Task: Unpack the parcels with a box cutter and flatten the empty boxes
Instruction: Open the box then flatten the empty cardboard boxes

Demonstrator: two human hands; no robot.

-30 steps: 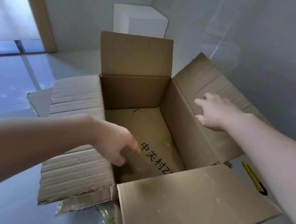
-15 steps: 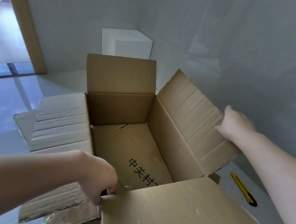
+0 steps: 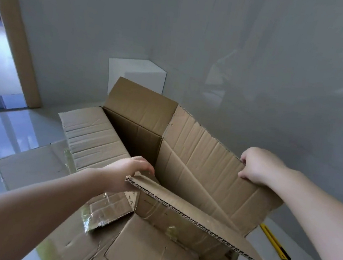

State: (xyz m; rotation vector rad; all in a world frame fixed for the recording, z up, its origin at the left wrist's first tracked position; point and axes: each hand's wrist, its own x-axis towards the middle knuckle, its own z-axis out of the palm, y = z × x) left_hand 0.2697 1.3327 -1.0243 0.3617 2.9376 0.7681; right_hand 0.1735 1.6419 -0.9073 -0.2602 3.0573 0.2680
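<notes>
Both hands grip cardboard box (image 3: 195, 155) flaps; left hand (image 3: 125, 174), right hand (image 3: 257, 166).

Cardboard box (image 3: 194, 167): we now hold it raised and skewed, its opening squeezed narrower than before.
Left hand (image 3: 125, 174): moved from inside the box to grip the near flap's corner.
Right hand (image 3: 257, 166): now pinches the right flap's edge.

There is one open cardboard box (image 3: 185, 153) and one yellow box cutter (image 3: 275, 244). One white block (image 3: 138, 73) stands in the corner. Two hands show.
</notes>
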